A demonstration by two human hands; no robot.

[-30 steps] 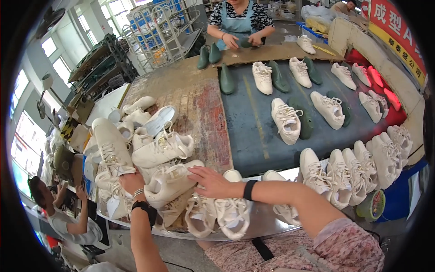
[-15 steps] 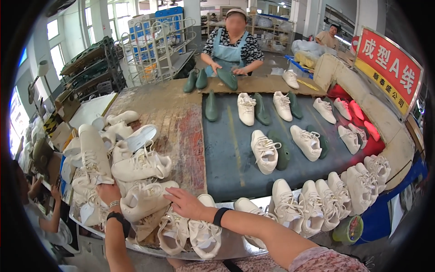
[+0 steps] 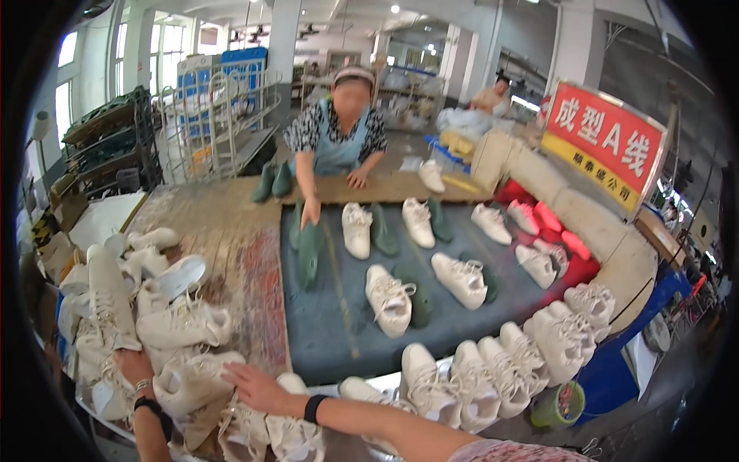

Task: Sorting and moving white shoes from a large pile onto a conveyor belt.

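My left hand (image 3: 134,365) is closed at the lower end of a cream lace-up sneaker (image 3: 108,296) that points toe-up on a heap of shoes; some of its fingers are hidden. With fingers stretched out, my right hand (image 3: 260,387) rests its fingertips against the end of another cream sneaker (image 3: 188,381), which lies on its side between my hands. Below my right wrist, two laced sneakers (image 3: 296,431) stand side by side. Across the table, a co-worker's hand (image 3: 311,210) holds the top of a green shoe last (image 3: 309,258) on the dark belt.
Cream sneakers paired with green lasts stand on the dark belt (image 3: 323,331). A row of sneakers (image 3: 477,381) lines the near edge. At the right, red-lit shoes sit by a padded cream opening (image 3: 493,158) beneath a red-yellow sign (image 3: 600,146). A green basket (image 3: 558,404) hangs low.
My view has turned right, so the scene shifts left. The co-worker has reached forward and placed the green last on the belt. My hands stay by the same sneakers.
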